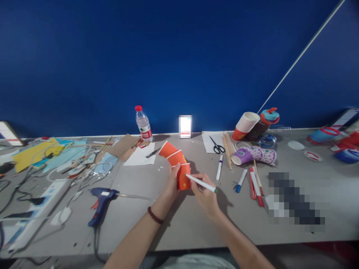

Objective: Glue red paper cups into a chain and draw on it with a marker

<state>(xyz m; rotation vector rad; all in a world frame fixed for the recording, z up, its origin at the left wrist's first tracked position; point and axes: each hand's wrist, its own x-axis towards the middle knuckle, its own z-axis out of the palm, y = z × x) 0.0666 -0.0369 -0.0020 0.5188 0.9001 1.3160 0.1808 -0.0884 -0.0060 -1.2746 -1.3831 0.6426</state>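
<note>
In the middle of the head view, my left hand is wrapped round the near end of a curved row of orange paper cups, joined one into another. The row bends away to the upper left, its white rims showing as bands. My right hand grips a white marker pen with a green end pointing right. The pen's tip meets the side of the nearest cup, where a small green mark shows. My left fingers behind the cups are partly hidden.
A blue glue gun lies left, near a power strip and tangled cables. A water bottle stands at the back. Rightward are scissors, a purple cup row, stacked cups and several markers.
</note>
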